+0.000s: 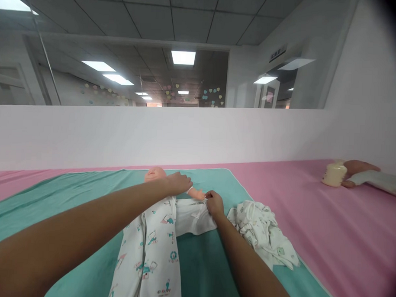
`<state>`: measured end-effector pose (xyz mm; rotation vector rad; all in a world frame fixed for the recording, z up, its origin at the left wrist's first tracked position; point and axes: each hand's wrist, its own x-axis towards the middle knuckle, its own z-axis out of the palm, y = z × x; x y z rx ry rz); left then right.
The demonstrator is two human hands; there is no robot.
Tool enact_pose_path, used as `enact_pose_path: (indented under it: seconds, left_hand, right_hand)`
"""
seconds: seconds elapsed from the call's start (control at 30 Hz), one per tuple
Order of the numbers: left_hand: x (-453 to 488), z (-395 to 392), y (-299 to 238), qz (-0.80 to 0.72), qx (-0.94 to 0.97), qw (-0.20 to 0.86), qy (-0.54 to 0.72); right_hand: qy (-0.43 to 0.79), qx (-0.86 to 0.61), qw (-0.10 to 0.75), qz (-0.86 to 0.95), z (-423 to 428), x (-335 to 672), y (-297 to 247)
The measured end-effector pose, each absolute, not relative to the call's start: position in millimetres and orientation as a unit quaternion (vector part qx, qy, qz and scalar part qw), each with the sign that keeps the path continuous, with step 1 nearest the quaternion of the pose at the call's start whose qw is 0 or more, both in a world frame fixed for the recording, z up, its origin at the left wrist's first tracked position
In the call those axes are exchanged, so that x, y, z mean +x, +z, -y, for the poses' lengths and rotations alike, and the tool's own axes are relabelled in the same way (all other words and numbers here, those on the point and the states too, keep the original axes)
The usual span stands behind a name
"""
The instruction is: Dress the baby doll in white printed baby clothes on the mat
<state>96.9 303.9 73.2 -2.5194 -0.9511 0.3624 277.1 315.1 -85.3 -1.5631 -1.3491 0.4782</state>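
A baby doll [154,174] lies on its back on a teal mat [86,192], dressed in white printed pyjamas [149,246]. My left hand [177,183] is closed around the doll's upper arm near its shoulder. The doll's bare forearm and hand [196,194] stick out to the right. My right hand [214,204] pinches the edge of the white sleeve [195,220] just beside the doll's hand.
A crumpled white printed garment [263,233] lies on the mat's right edge. The mat rests on a pink surface [328,231]. At the far right, another doll's head and a cream bottle [335,174] lie. A white partition wall [185,130] runs behind.
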Motion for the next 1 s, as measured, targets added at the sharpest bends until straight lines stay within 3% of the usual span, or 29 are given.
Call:
enact_pose_path:
  seconds: [0.43,0.5,0.67,0.83,1.0]
  left_hand:
    - [99,-290,40,0.405,-0.898,0.165,0.055]
    - [73,-281,42,0.431,-0.891,0.145,-0.011]
    - [-21,-247,15,0.517,-0.790,0.025,-0.330]
    - [-79,-234,-39,0.551,-0.728,-0.128,-0.388]
    - [-94,-244,-50,0.536,-0.704,-0.269,-0.381]
  right_hand:
    - [0.213,-0.591,0.513,0.585,-310,282,-81]
    - [0.221,-0.586,0.518,0.583,-308,284,-81]
    - [0.230,-0.593,0.510,0.579,-308,280,-82]
    - [0.044,-0.643,0.455,0.615,-302,271,-78]
    - [-0.068,-0.591,0.366,0.716,-279,239,-67]
